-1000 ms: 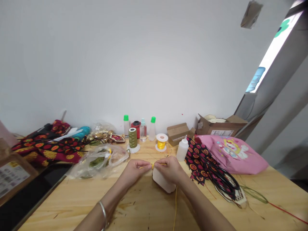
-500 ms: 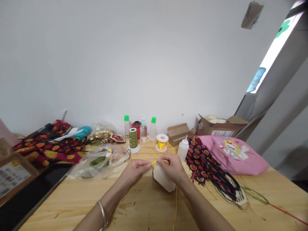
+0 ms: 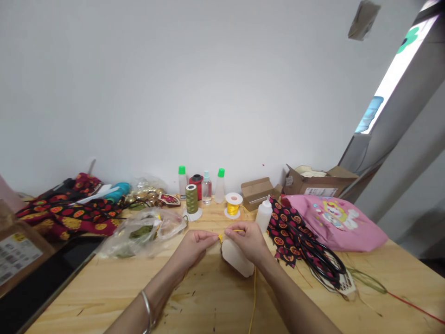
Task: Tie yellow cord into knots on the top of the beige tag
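Observation:
Between both hands, yellow cord [image 3: 220,238] is gathered at the upper left corner of a pale, flat-faced piece [image 3: 236,259] with a dark edge. My left hand [image 3: 195,246] pinches the cord with thumb and forefinger. My right hand [image 3: 246,239] is closed in a pinch on the cord too, just above the pale piece and partly covering it. One length of the cord hangs from below my right hand down to the table's near edge. Behind the hands stands a white spool [image 3: 233,206] wound with yellow cord.
A squeeze bottle [image 3: 264,214], a green thread cone [image 3: 191,199] and green-capped bottles [image 3: 220,186] stand behind the hands. Left are a clear plastic bag [image 3: 142,232] and patterned cloth [image 3: 69,211]. To the right lie black-handled scissors [image 3: 327,264] and a pink bag [image 3: 337,222].
My right hand has shifted very slightly left, and the cord between the fingertips lies differently. The pale piece has stayed nearly in place. The view has moved a little.

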Motion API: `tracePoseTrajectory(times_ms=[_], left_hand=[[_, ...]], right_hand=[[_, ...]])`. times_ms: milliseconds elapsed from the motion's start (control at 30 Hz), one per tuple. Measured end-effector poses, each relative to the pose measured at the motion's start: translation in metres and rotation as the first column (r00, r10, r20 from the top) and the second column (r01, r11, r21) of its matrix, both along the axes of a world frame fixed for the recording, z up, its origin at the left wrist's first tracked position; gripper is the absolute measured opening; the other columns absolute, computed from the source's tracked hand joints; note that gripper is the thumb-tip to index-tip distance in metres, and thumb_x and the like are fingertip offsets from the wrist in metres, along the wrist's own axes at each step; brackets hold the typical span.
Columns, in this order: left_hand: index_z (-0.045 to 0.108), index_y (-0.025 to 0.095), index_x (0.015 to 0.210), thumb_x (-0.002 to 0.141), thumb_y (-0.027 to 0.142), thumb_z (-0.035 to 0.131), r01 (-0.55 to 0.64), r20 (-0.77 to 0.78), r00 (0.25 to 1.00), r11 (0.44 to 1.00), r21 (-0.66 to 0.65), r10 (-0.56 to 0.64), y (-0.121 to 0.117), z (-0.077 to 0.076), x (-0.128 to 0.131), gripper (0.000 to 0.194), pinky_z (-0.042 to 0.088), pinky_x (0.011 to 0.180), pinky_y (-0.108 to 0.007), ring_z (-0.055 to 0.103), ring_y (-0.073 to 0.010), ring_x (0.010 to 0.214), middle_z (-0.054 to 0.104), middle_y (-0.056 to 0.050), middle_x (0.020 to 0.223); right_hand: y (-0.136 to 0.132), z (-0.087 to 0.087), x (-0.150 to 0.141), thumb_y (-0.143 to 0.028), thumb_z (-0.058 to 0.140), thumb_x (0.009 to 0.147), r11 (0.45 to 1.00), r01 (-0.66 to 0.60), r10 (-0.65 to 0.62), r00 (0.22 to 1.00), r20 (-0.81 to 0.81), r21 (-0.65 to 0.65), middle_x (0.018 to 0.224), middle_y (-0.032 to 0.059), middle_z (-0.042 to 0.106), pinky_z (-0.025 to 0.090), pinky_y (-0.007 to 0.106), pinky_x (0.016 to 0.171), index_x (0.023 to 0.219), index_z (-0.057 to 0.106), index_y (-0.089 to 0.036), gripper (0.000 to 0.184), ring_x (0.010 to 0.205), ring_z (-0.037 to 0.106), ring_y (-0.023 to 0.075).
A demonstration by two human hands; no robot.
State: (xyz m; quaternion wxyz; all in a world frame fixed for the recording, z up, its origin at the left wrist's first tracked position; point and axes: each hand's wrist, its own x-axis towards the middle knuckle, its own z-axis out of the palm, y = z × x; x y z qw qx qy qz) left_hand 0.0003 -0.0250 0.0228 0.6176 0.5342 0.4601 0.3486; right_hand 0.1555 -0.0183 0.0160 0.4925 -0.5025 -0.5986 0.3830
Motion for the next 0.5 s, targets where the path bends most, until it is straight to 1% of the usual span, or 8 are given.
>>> tracePoseTrajectory(times_ms=[133, 233, 333, 433, 467, 500], left_hand=[[0.065, 0.011, 0.067, 0.061, 0.036, 0.059, -0.034, 0.036, 0.999, 0.999, -0.002, 0.034, -0.001, 0.003, 0.000, 0.026, 0.012, 0.032, -0.016, 0.017, -0.0018, 0.029, 0.032, 0.010, 0.028], [0.066, 0.010, 0.068, 0.059, 0.035, 0.061, -0.052, 0.088, 0.995, 0.999, -0.004, 0.052, 0.000, 0.000, -0.001, 0.027, 0.023, 0.036, -0.016, 0.032, -0.0044, 0.033, 0.047, 0.005, 0.034], [0.066, 0.011, 0.069, 0.058, 0.035, 0.062, -0.055, 0.119, 0.991, 0.999, 0.000, 0.054, 0.001, -0.003, -0.002, 0.026, 0.033, 0.045, -0.018, 0.047, -0.0089, 0.045, 0.061, -0.001, 0.052], [0.065, 0.011, 0.069, 0.057, 0.035, 0.063, -0.104, 0.087, 0.991, 0.994, 0.035, 0.101, 0.003, -0.007, -0.002, 0.027, 0.035, 0.048, -0.019, 0.051, -0.0114, 0.052, 0.065, -0.004, 0.063], [0.065, 0.011, 0.068, 0.056, 0.035, 0.063, -0.127, 0.073, 0.990, 0.991, 0.043, 0.123, 0.004, -0.008, -0.003, 0.027, 0.035, 0.047, -0.019, 0.051, -0.0112, 0.051, 0.065, -0.003, 0.062], [0.065, 0.011, 0.067, 0.055, 0.035, 0.063, -0.144, 0.060, 0.988, 0.989, 0.043, 0.142, 0.005, -0.009, -0.003, 0.027, 0.033, 0.044, -0.019, 0.049, -0.0101, 0.047, 0.063, -0.002, 0.056]], right_hand=[[-0.002, 0.003, -0.001, -0.029, 0.058, 0.059, 1.000, -0.008, 0.007, 0.999, -0.035, -0.021, 0.062, 0.0045, 0.064, 0.044, 0.022, 0.050, 0.064, 0.064, -0.013, 0.018, 0.055, 0.057, 0.0145], [-0.004, 0.008, -0.001, -0.028, 0.057, 0.060, 1.000, -0.007, 0.006, 0.999, -0.037, -0.010, 0.062, 0.0044, 0.063, 0.044, 0.022, 0.051, 0.063, 0.063, -0.012, 0.017, 0.056, 0.057, 0.0143], [-0.005, 0.011, 0.000, -0.028, 0.056, 0.061, 1.000, 0.000, 0.000, 1.000, -0.021, 0.012, 0.062, 0.0037, 0.062, 0.044, 0.023, 0.052, 0.062, 0.062, -0.013, 0.017, 0.056, 0.056, 0.0141], [-0.005, 0.010, 0.001, -0.027, 0.054, 0.064, 0.998, -0.002, -0.002, 0.997, 0.074, 0.060, 0.061, 0.0026, 0.061, 0.043, 0.022, 0.052, 0.062, 0.061, -0.013, 0.016, 0.057, 0.055, 0.0133], [-0.004, 0.009, 0.001, -0.026, 0.053, 0.065, 0.996, -0.008, -0.003, 0.992, 0.125, 0.089, 0.060, 0.0023, 0.061, 0.042, 0.022, 0.053, 0.063, 0.061, -0.013, 0.016, 0.057, 0.054, 0.0130], [-0.004, 0.007, 0.001, -0.025, 0.051, 0.066, 0.992, -0.018, -0.004, 0.985, 0.174, 0.123, 0.060, 0.0020, 0.061, 0.041, 0.022, 0.054, 0.063, 0.061, -0.014, 0.015, 0.058, 0.054, 0.0128]])
